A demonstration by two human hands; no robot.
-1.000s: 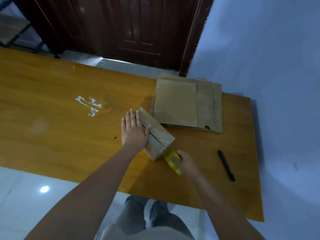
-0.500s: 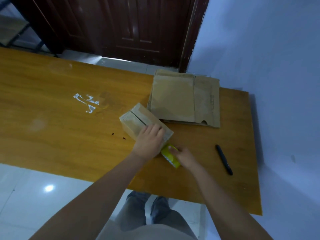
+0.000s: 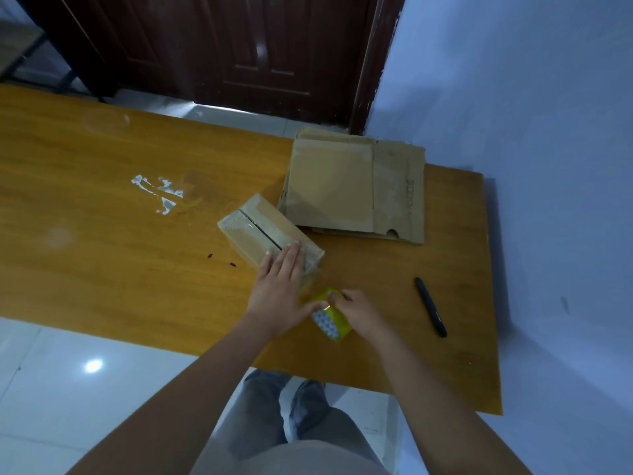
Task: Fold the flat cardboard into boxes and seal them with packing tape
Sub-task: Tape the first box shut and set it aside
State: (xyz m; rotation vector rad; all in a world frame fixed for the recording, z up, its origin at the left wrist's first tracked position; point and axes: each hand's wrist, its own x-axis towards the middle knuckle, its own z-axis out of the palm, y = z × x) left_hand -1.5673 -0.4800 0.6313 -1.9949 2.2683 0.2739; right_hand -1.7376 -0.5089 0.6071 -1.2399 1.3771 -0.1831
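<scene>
Small brown cardboard box [image 3: 267, 231] on the orange wooden bench [image 3: 102, 255], left hand [image 3: 281, 289] flat on its near end, right hand [image 3: 359, 311] gripping the yellow tape roll [image 3: 330, 318] just beside the box

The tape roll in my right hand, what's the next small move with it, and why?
Probably cut or tear the tape at the box's near end. The left hand presses flat on the box, the right hand grips the tape roll just off that end, and a strip seems to span between them.
</scene>
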